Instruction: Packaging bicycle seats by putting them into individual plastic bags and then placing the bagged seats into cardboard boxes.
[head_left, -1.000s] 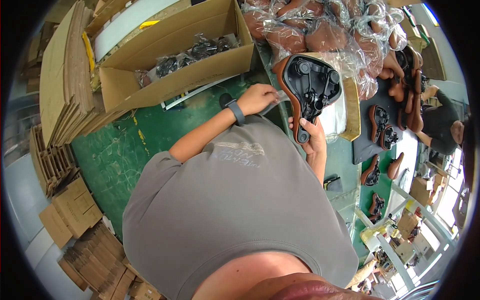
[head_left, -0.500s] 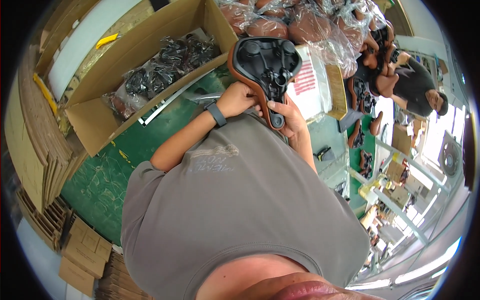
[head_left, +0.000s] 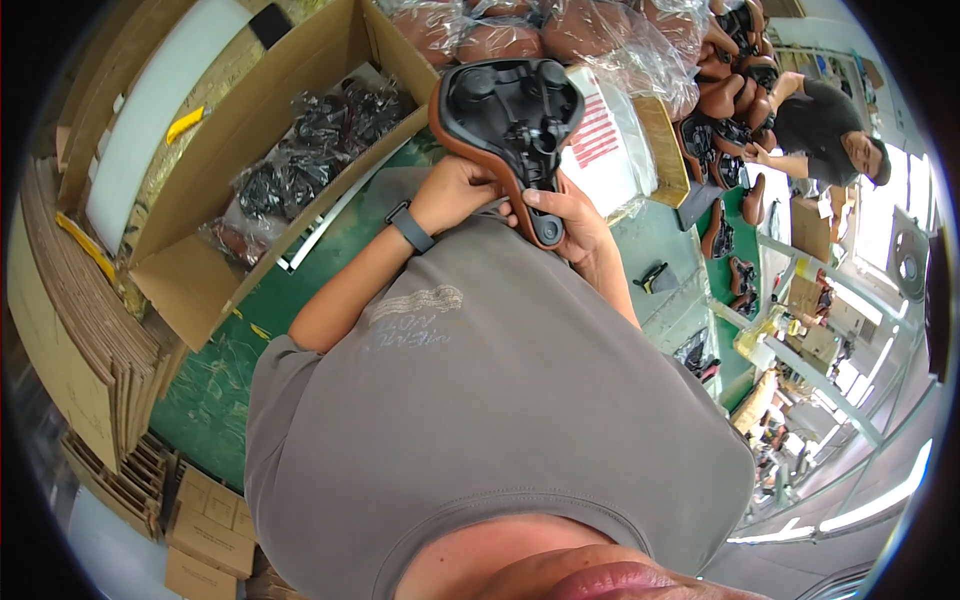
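A brown bicycle saddle (head_left: 475, 140) is held up in front of my chest, its black underside facing me and its narrow nose pointing down toward my body. My right hand (head_left: 572, 222) grips the nose, with the thumb over the underside and fingertips showing at the far edge. At the saddle's left side is my left hand (head_left: 460, 190), its fingers bent in behind the edge; their tips are hidden. A dark watch band is on my left wrist.
An open cardboard box (head_left: 250, 240) at the left holds plastic-wrapped saddles (head_left: 310, 140). More bagged brown saddles (head_left: 590, 35) lie beyond my hands. Flattened cartons (head_left: 80, 340) stand far left. At the right, a co-worker (head_left: 825, 125) reaches toward piled saddles (head_left: 725, 95) beside the green-topped table (head_left: 650, 310).
In the picture, the saddle and both my hands sit slightly farther left and higher, as do the box and bagged saddles. My hold looks much the same. The co-worker's arms have shifted.
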